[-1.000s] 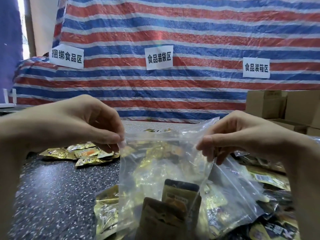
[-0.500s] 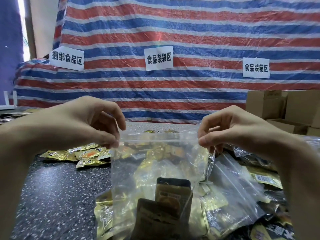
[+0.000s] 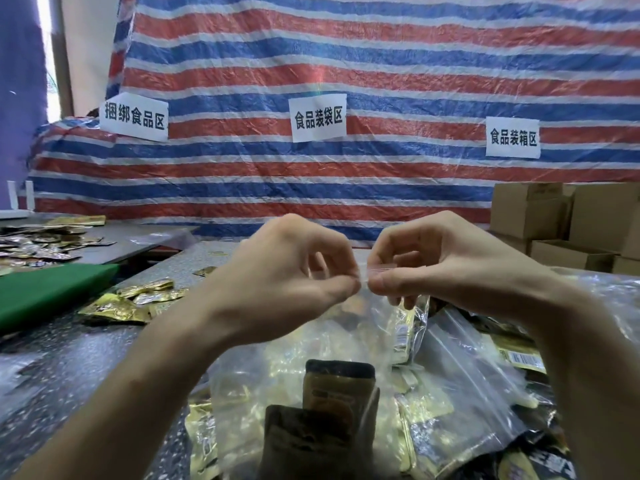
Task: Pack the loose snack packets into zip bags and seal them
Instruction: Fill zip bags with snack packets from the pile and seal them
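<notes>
Left hand [image 3: 291, 271], right hand [image 3: 433, 261], pinching zip bag [image 3: 381, 327] top (packets inside)

The zip bag [image 3: 242, 393] is over the near centre of the bench [image 3: 69, 375], with two packets [image 3: 337, 386] in it. To its left lie loose packets [image 3: 114, 308], at the right rear cardboard boxes [image 3: 530, 209], and a tarp [image 3: 346, 64] behind everything.

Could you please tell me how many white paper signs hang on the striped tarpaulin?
3. The left white paper sign, the centre white paper sign and the right white paper sign above the brown cardboard boxes; none seems hidden.
</notes>
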The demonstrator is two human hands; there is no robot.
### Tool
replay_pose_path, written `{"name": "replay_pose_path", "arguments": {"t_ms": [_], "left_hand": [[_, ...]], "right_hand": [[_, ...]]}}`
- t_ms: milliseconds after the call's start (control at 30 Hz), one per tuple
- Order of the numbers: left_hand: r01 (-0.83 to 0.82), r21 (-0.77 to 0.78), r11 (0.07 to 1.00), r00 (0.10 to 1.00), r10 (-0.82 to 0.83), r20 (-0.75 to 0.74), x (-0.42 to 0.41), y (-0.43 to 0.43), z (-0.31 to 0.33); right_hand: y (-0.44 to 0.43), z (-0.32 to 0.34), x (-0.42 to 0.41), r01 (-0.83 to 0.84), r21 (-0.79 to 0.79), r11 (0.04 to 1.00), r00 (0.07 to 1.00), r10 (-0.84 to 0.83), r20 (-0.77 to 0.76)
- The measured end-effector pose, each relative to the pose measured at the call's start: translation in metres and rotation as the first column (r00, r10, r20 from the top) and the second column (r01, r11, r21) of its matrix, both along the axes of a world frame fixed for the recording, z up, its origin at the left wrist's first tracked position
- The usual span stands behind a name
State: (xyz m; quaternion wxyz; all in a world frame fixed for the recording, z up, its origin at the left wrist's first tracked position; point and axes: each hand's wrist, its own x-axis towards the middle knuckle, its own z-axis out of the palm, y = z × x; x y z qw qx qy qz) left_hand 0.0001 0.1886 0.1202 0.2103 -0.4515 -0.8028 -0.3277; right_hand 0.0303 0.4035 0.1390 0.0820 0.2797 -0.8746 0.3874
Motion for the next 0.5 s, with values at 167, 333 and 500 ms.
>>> {"name": "replay_pose_path", "arguments": {"t_ms": [167, 333, 500], "left_hand": [[0.015, 0.044, 0.999, 1.0, -0.015, 0.006, -0.0001, -0.0008, 0.0009], [0.049, 0.008, 0.999, 0.99, -0.049, 0.133, -0.0002, -0.0025, 0.0028], [-0.004, 0.059, 0.998, 0.993, -0.003, 0.116, -0.0006, -0.0022, 0.0013]], "right_hand": [[-0.0054, -0.0002, -0.0011, 0.004, 0.035, 0.999, 0.998, -0.001, -0.067], [-0.0061, -0.0002, -0.0006, 0.025, 0.086, 0.996, 0.993, -0.015, -0.115], [-0.0102, -0.0034, -0.003, 0.039, 0.103, 0.994, 0.992, -0.026, -0.123]]}}
